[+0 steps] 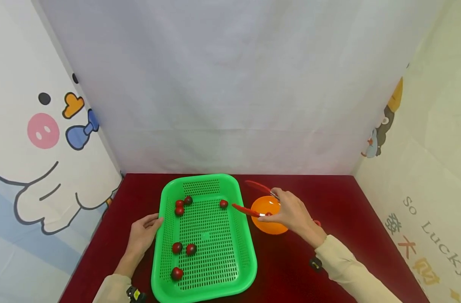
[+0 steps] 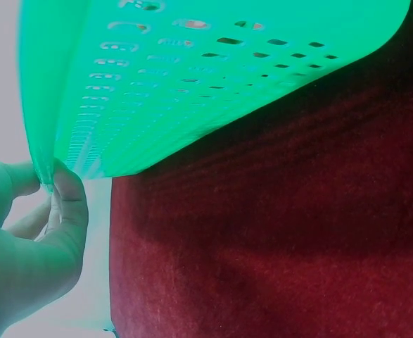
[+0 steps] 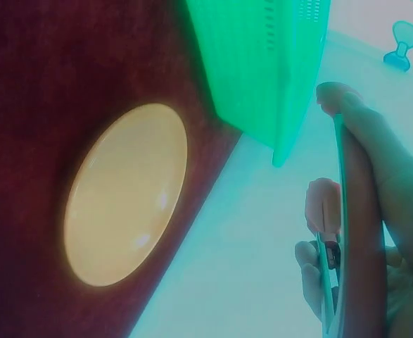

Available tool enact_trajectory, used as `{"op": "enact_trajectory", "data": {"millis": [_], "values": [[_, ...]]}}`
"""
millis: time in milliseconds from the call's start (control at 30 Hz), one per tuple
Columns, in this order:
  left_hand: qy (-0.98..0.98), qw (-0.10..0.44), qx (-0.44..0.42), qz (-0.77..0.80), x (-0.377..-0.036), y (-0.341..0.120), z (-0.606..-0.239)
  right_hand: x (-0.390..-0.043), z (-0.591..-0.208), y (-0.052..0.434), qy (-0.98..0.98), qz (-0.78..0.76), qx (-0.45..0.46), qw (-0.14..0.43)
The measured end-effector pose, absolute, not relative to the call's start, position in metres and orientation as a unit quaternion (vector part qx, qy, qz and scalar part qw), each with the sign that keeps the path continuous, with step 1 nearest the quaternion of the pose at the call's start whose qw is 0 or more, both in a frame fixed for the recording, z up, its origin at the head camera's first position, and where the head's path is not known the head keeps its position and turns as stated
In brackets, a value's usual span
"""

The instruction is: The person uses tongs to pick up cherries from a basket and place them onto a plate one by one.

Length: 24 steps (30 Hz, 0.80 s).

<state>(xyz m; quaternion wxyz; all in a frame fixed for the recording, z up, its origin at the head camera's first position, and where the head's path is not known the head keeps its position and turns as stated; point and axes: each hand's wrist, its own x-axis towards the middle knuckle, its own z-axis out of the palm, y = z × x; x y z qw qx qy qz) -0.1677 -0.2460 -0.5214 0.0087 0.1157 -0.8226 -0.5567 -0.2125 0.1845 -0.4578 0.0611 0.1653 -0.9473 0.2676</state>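
A green perforated basket [image 1: 205,235] sits on the dark red table and holds several small red tomatoes [image 1: 191,249]. My left hand [image 1: 151,221] pinches the basket's left rim [image 2: 48,151] between thumb and fingers. My right hand [image 1: 276,206] grips red tongs [image 1: 245,209] above an orange bowl [image 1: 266,223] just right of the basket. The tongs are spread, and one tip reaches over the basket's right rim close to a tomato [image 1: 223,204]. The right wrist view shows the right hand [image 3: 340,151] round the tongs, with the bowl [image 3: 125,193] and basket wall [image 3: 262,63] beyond.
The red tabletop [image 1: 329,235] is walled in by a white cloth at the back and printed cartoon sheets on both sides. Bare table lies to the right of the bowl and in front of it. A small black wrist device [image 1: 315,264] shows by my right sleeve.
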Motion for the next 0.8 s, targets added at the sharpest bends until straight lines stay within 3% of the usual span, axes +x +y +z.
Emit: {"op": "enact_trajectory", "data": {"millis": [800], "values": [[-0.827,0.004,0.110,-0.552,-0.167,-0.246,-0.521,-0.209,-0.458,0.144,-0.945,0.214,0.242,0.052]]}}
